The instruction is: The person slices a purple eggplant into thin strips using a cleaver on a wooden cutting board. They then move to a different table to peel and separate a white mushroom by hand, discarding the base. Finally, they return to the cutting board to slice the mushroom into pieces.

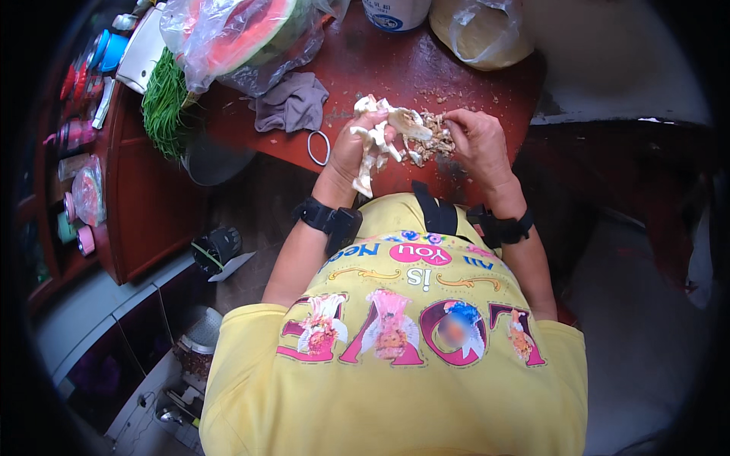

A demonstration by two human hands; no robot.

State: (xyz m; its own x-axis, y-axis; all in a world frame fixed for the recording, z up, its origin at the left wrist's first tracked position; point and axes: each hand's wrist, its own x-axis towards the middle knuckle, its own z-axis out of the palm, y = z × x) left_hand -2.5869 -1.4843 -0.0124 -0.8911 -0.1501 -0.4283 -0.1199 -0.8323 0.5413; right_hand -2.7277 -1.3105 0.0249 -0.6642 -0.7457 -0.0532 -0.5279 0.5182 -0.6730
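Observation:
My left hand is closed around several whitish, torn, irregular pieces whose kind I cannot tell; they may be mushroom or peel. One broad cupped piece juts from that hand towards the right. Just beyond it, a heap of brown crumbly bits lies on the red tabletop. At the heap's right edge is my right hand, thumb and forefinger brought together; whether a small bit sits between them cannot be made out. A white ring-shaped band lies left of my left wrist.
A grey-purple cloth lies at the left, below a cut watermelon in clear plastic. Green long-leaved vegetables hang near the table's left side. At the far edge stand a white tub and a tan round object with plastic film on it.

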